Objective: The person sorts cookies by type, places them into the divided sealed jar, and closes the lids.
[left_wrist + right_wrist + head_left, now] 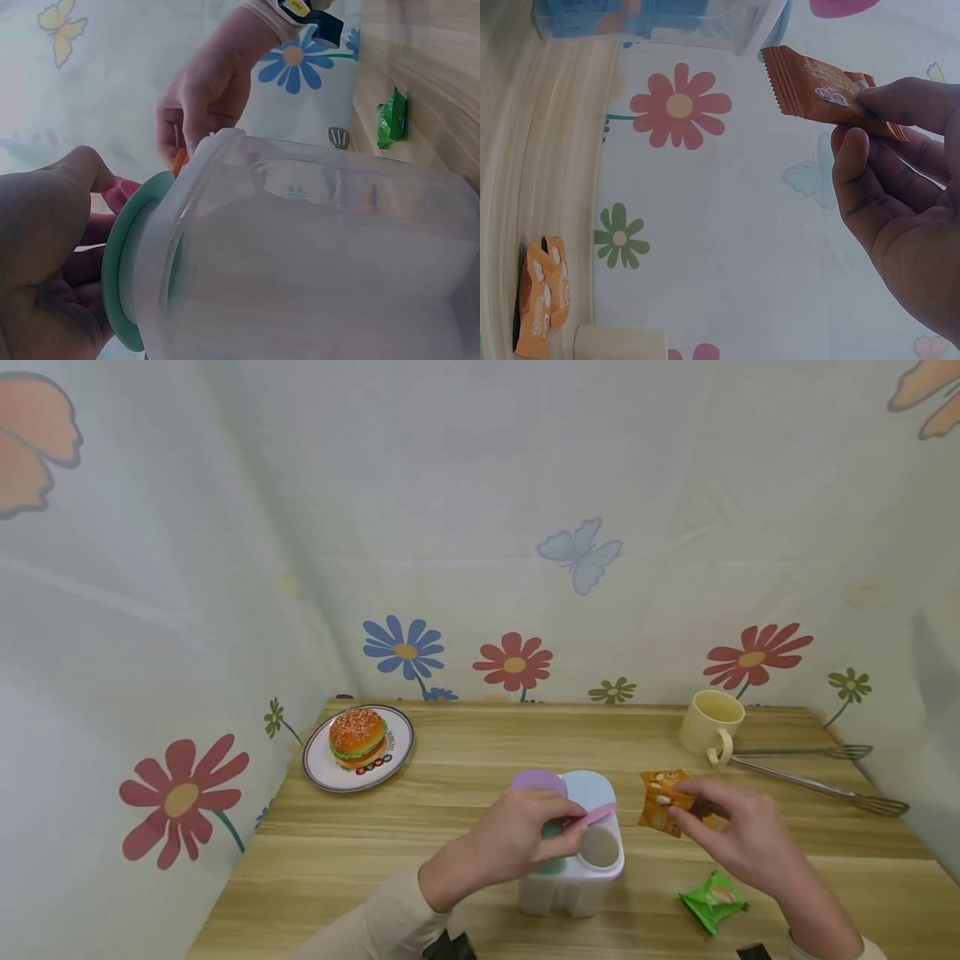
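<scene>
Clamping fingers on pink lid with left hand, on orange snack packet with right hand; apparently filling storage box, probably needing next to lower packet into uncovered compartment.

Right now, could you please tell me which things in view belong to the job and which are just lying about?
In the job: orange packet in right hand, pink lid in left hand, container, probably green packet and loose orange packets.
Apparently lying about: burger, plate, mug, metal utensils.

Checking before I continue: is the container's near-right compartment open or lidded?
Open: the compartment shows its bare mouth; the left hand pinches the pink lid, raised.
</scene>
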### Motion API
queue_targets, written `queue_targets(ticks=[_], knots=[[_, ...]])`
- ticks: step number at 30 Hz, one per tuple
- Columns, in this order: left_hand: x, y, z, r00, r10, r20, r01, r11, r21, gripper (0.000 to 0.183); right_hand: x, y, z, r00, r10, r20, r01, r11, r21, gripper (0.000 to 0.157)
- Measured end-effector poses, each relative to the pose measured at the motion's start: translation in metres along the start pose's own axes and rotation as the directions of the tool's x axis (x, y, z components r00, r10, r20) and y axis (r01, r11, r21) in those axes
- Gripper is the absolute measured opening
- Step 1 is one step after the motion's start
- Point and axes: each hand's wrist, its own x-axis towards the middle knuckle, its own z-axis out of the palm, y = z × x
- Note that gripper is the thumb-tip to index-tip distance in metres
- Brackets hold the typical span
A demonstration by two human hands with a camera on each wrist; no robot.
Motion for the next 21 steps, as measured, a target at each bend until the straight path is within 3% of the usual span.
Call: queue_targets(ticks=[11,21], knots=[[0.003,0.0,-0.002,1.0,-0.017,0.014,0.018,0.999,-0.028,0.017,0.003,-0.009,-0.003,0.999,-0.023,-0.038,0.022,0.999,-0.031,0.031],[0.004,0.0,-0.002,1.0,-0.012,-0.001,0.012,1.0,-0.025,0.016,0.005,-0.021,-0.006,0.994,-0.086,-0.074,0.088,0.996,0.028,0.036]])
